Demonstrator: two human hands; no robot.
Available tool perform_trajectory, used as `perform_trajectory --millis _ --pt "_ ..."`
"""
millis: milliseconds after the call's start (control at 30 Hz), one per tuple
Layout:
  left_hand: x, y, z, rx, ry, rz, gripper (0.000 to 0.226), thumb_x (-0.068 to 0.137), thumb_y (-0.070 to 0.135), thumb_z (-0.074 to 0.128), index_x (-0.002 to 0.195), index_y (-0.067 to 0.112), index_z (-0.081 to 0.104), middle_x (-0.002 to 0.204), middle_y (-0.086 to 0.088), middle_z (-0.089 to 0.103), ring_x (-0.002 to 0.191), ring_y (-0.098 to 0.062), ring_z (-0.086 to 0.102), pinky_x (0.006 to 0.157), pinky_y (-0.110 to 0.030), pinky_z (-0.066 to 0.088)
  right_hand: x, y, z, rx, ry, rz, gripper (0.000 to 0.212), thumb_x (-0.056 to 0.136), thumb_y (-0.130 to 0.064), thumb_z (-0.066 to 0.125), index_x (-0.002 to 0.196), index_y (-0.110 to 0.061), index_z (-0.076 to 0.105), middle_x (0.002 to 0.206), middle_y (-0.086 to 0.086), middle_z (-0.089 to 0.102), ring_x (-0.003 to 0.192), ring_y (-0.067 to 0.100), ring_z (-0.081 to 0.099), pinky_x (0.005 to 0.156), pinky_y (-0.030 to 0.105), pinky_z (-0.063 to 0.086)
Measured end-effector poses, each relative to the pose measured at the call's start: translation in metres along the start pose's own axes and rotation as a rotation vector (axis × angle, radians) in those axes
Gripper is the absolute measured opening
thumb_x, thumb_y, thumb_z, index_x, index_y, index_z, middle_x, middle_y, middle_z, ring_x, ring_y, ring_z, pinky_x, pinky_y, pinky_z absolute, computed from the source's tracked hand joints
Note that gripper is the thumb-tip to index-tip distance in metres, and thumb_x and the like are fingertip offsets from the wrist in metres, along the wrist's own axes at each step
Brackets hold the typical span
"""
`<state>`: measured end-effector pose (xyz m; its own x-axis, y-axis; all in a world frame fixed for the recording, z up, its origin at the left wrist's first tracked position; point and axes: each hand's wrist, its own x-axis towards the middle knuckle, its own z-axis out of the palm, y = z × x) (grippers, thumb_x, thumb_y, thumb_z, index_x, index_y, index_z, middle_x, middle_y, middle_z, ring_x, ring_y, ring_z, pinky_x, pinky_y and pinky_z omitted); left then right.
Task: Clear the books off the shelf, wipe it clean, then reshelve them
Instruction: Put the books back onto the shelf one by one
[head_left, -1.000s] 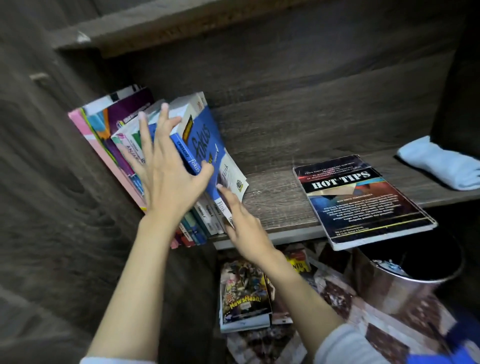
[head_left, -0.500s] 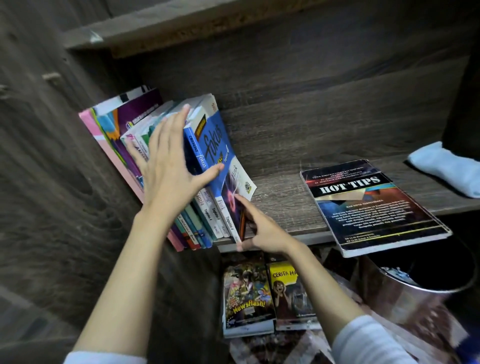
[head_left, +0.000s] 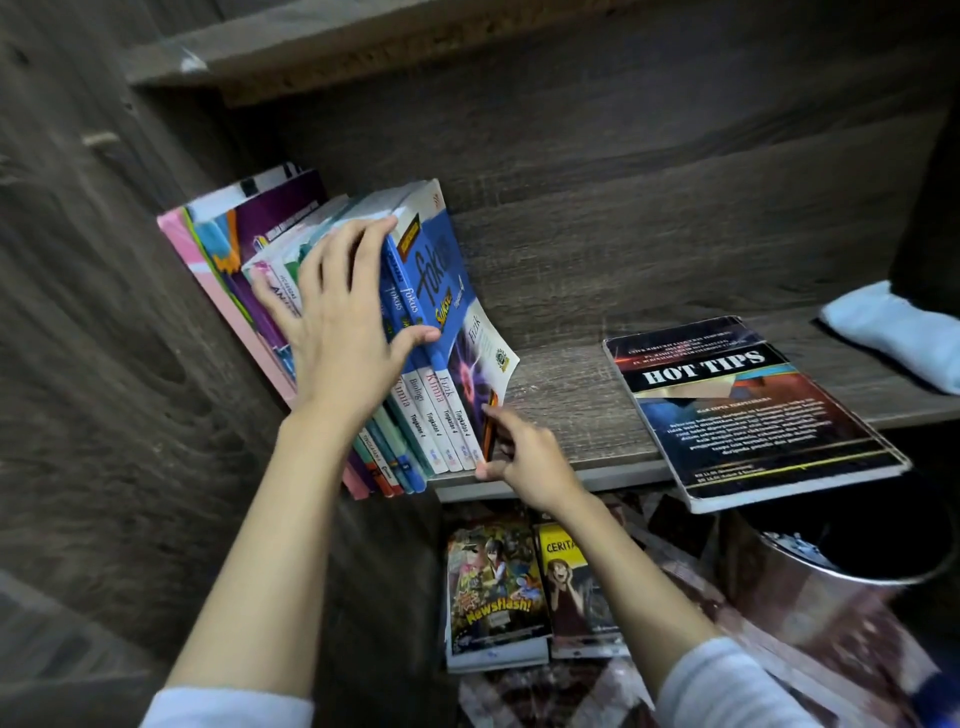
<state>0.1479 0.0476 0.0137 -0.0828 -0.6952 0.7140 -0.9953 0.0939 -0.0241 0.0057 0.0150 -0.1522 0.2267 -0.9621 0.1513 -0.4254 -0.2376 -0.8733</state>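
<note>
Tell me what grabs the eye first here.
A row of books leans against the left wall of the shelf, with the left hand spread flat on the spines and the right hand gripping the lower corner of the blue Fokus book. Further right, a dark HOT TIPS book lies flat, overhanging the shelf's front edge, and a light blue cloth sits at the far right.

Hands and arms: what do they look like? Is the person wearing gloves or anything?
No gloves. The left hand and the right hand are bare, and no ring, watch or bracelet shows. The forearms are uncovered too. A pale, whitish left sleeve and right sleeve show only near the bottom edge of the picture.
</note>
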Motion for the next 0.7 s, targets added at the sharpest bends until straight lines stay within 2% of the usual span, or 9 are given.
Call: perform_trajectory --millis 67,233,367,467,633,700 --pt "0.001 0.001 0.001 -0.001 0.009 -0.013 0.092 0.072 0.05 0.071 0.147 0.028 0.023 0.15 0.002 0.025 0.139 -0.022 0.02 0.108 -0.065 -0.004 0.0 0.001 0.002 -0.006 0.017 0.013 0.085 0.067 -0.013 0.083 0.141 -0.021 0.042 0.127 0.008 0.061 0.109 0.02 0.06 0.101 0.036 0.046" --pt "0.002 0.005 0.005 -0.033 0.028 -0.051 0.09 0.072 0.045 0.074 0.146 0.027 0.025 0.148 0.001 0.027 0.137 -0.023 0.02 0.108 -0.067 -0.004 0.0 -0.002 0.003 -0.034 0.079 0.035 0.08 0.071 -0.017 0.081 0.141 -0.02 0.043 0.137 0.004 0.053 0.121 0.018 0.053 0.105 0.026 0.038" --pt "0.002 0.006 0.006 -0.039 0.031 -0.053 0.09 0.072 0.043 0.074 0.146 0.027 0.026 0.147 0.001 0.027 0.137 -0.024 0.02 0.108 -0.067 -0.003 0.0 -0.004 0.002 -0.04 0.076 0.081 0.079 0.071 -0.016 0.081 0.141 -0.022 0.043 0.138 0.005 0.053 0.12 0.018 0.054 0.103 0.023 0.036" --pt "0.002 0.007 0.006 -0.041 0.03 -0.061 0.089 0.072 0.043 0.074 0.145 0.026 0.027 0.146 0.001 0.028 0.137 -0.024 0.021 0.107 -0.066 -0.003 0.001 -0.006 0.003 -0.061 0.098 0.097 0.08 0.071 -0.017 0.081 0.141 -0.024 0.043 0.137 0.005 0.053 0.12 0.018 0.054 0.105 0.027 0.039" --pt "0.001 0.009 0.005 -0.049 0.014 -0.087 0.088 0.073 0.041 0.073 0.146 0.026 0.026 0.148 0.0 0.027 0.138 -0.024 0.02 0.108 -0.064 -0.005 0.0 -0.007 0.01 -0.079 0.14 0.134 0.075 0.072 -0.021 0.08 0.139 -0.024 0.046 0.121 0.012 0.064 0.113 0.027 0.058 0.098 0.037 0.046" --pt "0.001 0.013 0.003 -0.053 -0.001 -0.1 0.089 0.074 0.039 0.073 0.146 0.025 0.024 0.149 0.0 0.025 0.139 -0.024 0.018 0.108 -0.064 -0.005 -0.003 -0.008 0.007 -0.096 0.089 0.112 0.074 0.075 -0.019 0.078 0.141 -0.02 0.044 0.13 0.011 0.059 0.12 0.026 0.054 0.104 0.03 0.04"
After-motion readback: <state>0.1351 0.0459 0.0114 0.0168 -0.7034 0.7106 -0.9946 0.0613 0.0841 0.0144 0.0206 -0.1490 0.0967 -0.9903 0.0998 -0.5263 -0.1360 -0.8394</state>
